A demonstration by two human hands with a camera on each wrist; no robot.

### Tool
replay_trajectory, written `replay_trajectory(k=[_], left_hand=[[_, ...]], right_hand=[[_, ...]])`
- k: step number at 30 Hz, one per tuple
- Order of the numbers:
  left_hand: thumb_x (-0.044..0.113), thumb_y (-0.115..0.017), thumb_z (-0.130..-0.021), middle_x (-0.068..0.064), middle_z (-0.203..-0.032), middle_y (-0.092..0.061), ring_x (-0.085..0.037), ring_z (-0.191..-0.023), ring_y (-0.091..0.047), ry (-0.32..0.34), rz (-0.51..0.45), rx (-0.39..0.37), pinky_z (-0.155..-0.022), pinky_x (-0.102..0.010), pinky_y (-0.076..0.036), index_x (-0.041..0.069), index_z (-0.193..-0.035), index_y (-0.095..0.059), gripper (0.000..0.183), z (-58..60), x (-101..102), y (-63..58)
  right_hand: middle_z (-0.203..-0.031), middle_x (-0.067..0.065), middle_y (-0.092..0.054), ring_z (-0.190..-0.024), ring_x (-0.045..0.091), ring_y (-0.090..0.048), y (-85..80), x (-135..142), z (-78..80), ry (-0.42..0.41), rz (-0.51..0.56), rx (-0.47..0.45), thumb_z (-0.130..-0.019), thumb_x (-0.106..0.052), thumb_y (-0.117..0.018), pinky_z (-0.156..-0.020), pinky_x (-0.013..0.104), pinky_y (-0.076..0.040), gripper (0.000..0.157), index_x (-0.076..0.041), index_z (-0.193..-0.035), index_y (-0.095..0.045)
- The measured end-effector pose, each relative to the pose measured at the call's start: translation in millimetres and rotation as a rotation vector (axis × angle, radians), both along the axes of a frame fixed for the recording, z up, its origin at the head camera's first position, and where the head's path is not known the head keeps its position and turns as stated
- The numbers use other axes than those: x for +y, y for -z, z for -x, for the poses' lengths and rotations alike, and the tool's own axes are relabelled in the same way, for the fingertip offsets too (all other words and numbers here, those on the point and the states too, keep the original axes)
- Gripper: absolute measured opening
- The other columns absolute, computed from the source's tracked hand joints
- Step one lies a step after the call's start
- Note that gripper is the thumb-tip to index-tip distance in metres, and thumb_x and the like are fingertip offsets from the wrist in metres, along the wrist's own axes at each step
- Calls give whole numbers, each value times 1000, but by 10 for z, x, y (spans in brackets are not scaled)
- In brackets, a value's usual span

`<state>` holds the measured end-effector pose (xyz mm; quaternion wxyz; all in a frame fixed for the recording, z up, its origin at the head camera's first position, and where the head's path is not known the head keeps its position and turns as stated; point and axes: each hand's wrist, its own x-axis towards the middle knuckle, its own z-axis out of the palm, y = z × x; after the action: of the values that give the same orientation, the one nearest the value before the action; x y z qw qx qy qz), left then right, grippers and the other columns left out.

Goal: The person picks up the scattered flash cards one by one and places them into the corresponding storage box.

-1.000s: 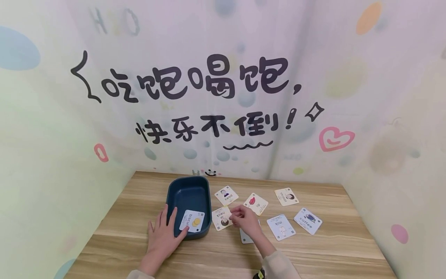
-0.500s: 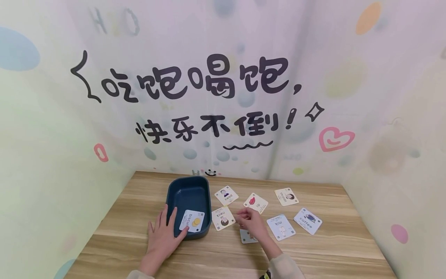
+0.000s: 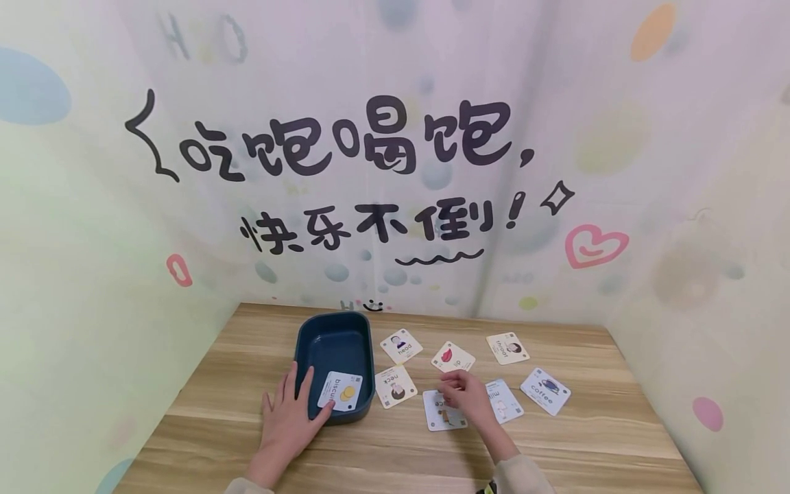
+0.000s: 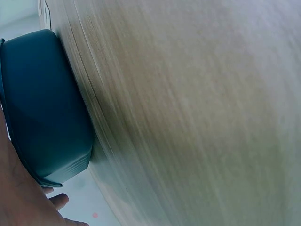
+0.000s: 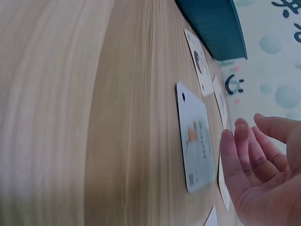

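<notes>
Dark blue tray (image 3: 372, 374) on our desk (image 3: 592, 446), biscuit card (image 3: 345, 392) inside: we see the left hand (image 3: 290, 412) against it, grip spread, likely steadying it; the right hand (image 3: 464, 396), holding nothing, hovers by the juice card (image 3: 443, 418).

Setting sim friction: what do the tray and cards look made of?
Tray: probably moulded plastic, satin; smooth walls, rounded corners, soft highlights. Cards: likely coated cardstock, maybe thin plastic; flat, thin, crisp-edged, printed. They look smooth; gloss unclear.
</notes>
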<state>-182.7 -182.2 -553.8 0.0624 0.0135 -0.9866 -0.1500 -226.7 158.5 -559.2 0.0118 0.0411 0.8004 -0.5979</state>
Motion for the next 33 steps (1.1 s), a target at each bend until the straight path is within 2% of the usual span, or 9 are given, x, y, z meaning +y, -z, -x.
replay_trajectory(k=[14, 20, 23, 28, 33], left_hand=[[62, -59, -90, -19, -166, -16, -44, -147, -26, -5, 2, -20, -112, -77, -16, 17, -157, -32, 86, 3, 1, 9], [62, -59, -90, -19, -166, -15, -44, -148, -26, -4, 1, -20, -113, -77, -15, 17, -157, -32, 85, 12, 1, 9], [62, -59, -90, -19, -166, -16, -44, -148, -26, -5, 1, -19, -113, -77, -15, 17, -157, -32, 85, 13, 2, 2], [62, -59, -90, -19, -166, -17, -44, -147, -27, -7, 7, -15, -112, -77, -16, 16, -156, -33, 85, 15, 5, -4], [62, -59, -90, -19, -166, -17, -44, -147, -27, -8, 10, -17, -113, -77, -16, 16, -156, -33, 85, 18, 6, -4]], right_hand=[[-84, 16, -72, -66, 12, -65, 40, 355, 18, 56, -78, 28, -86, -1, -72, -59, 26, -58, 20, 9, -103, -68], [-94, 23, -70, -76, 19, -69, 36, 522, -5, 64, -57, 11, -89, 0, -67, -66, 31, -61, 25, 13, -110, -64], [-96, 21, -68, -79, 20, -69, 43, 626, -4, 68, -43, -6, -91, -1, -67, -69, 31, -62, 29, 14, -114, -62], [-94, 15, -69, -78, 14, -68, 43, 808, 2, 90, -72, -14, -92, -4, -68, -69, 28, -61, 31, 14, -117, -62], [-91, 13, -71, -73, 5, -65, 46, 969, -28, 102, -92, 36, -91, -8, -70, -67, 25, -61, 34, 14, -115, -62]])
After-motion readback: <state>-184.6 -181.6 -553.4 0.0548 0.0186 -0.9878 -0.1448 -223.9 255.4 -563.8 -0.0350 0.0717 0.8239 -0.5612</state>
